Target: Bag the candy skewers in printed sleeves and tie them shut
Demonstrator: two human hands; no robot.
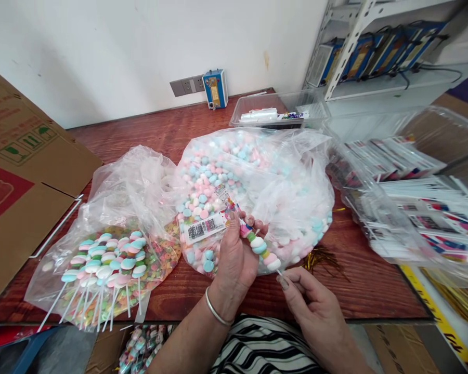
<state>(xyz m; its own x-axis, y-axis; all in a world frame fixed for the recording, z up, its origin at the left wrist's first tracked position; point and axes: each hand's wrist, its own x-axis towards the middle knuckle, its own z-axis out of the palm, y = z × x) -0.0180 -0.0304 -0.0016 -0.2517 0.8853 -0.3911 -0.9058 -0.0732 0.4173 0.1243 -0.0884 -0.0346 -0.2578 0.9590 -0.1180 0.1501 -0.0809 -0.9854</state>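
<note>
My left hand (239,249), with a bangle at the wrist, is closed around a printed clear wrapper (206,228) whose label panel sticks out to the left. A marshmallow skewer (265,250) in white, blue, pink and green runs from this hand down to the right; its upper end is inside the wrapper's colourful part. Between thumb and fingers, my right hand (310,298) pinches the skewer's white stick just below the last marshmallow. Behind both hands lies a large clear bag of loose pastel marshmallows (218,171).
At left, several finished marshmallow skewers (109,259) lie on a bag of ring candies (164,254), beside a cardboard box (31,171). Gold twist ties (323,259) lie near my right hand. Clear bins of wrappers and sticks (368,218) stand at right. A blue device (215,89) is by the wall.
</note>
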